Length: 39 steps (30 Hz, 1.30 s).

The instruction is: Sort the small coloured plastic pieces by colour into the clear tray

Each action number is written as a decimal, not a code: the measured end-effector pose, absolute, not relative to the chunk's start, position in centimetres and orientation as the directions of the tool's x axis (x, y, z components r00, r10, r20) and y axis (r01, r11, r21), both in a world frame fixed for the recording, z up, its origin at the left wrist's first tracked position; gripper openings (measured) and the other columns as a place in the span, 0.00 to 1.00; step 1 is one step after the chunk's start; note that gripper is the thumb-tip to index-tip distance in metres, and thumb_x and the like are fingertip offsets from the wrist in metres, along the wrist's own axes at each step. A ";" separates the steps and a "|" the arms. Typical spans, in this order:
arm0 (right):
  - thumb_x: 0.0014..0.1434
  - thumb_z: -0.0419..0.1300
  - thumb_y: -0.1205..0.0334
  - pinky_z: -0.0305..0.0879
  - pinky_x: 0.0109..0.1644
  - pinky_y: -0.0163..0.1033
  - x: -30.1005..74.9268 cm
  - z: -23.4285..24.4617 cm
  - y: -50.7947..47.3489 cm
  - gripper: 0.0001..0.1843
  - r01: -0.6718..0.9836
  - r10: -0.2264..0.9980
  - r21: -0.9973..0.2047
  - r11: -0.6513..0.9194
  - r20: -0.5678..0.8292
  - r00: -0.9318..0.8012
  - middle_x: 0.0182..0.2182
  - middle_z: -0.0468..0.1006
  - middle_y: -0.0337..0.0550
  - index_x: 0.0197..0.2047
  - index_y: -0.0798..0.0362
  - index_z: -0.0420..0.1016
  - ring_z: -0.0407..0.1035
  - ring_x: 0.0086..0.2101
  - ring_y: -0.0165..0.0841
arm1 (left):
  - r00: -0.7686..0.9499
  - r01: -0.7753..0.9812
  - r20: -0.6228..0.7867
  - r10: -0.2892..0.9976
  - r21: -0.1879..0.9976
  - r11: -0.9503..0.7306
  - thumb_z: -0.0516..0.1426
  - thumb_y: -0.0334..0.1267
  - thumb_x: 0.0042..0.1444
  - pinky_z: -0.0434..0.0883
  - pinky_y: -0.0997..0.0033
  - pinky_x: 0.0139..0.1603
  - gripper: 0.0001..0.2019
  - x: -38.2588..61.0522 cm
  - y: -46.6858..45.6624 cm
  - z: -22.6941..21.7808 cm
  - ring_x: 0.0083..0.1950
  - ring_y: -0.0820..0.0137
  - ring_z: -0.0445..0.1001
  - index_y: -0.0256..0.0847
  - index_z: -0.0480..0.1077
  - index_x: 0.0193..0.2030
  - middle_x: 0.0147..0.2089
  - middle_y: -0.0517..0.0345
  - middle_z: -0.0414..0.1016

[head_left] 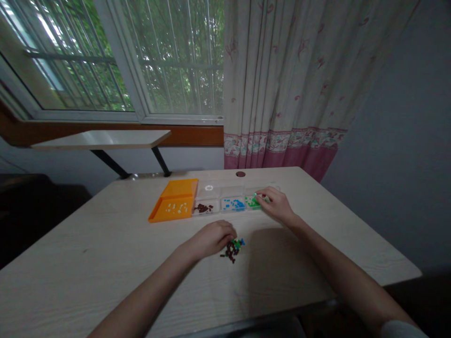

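Observation:
My right hand (276, 203) is over the clear compartment of small green pieces (251, 202), its fingers pinched together with a small light-green piece at their tips. My left hand (215, 238) rests at the edge of a mixed pile of small brown, green and blue pieces (231, 251) on the table. Its fingers are curled down into the pile, and what they hold is hidden. Left of the green pieces, other clear compartments hold blue pieces (234, 204) and brown pieces (203, 208). White pieces (177, 208) lie in an open orange case (160, 217).
The pale wooden table (105, 244) carries everything. Clear lids (229, 190) stand open behind the compartments. A raised white shelf (105, 139) on black legs is at the back left. Behind the table hang a curtain (282, 84) and a barred window (176, 61).

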State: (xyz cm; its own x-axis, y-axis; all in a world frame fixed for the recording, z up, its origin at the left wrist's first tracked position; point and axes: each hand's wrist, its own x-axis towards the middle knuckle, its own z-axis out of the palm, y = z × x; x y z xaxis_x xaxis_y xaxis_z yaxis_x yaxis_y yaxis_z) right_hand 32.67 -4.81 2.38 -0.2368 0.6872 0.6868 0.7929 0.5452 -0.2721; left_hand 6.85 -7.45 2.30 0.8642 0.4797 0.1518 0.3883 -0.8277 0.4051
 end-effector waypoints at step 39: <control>0.57 0.55 0.60 0.64 0.33 0.29 27.0 0.5 -7.5 0.08 0.658 0.527 -0.184 0.730 0.765 -0.371 0.26 0.77 0.39 0.31 0.50 0.74 0.70 0.28 0.26 | 0.627 0.367 0.198 0.754 0.779 -0.509 0.50 0.41 0.55 0.59 0.78 0.28 0.12 6.8 -6.6 2.1 0.27 0.76 0.60 0.34 0.67 0.29 0.26 0.60 0.65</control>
State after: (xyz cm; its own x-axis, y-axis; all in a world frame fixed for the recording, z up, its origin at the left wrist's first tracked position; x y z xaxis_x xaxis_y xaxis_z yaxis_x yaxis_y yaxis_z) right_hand 27.01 -7.53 0.51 -0.3711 0.5266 0.7648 0.6580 0.7303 -0.1835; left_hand 6.78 -6.56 2.11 0.6270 0.7535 0.1978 0.3665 -0.5094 0.7786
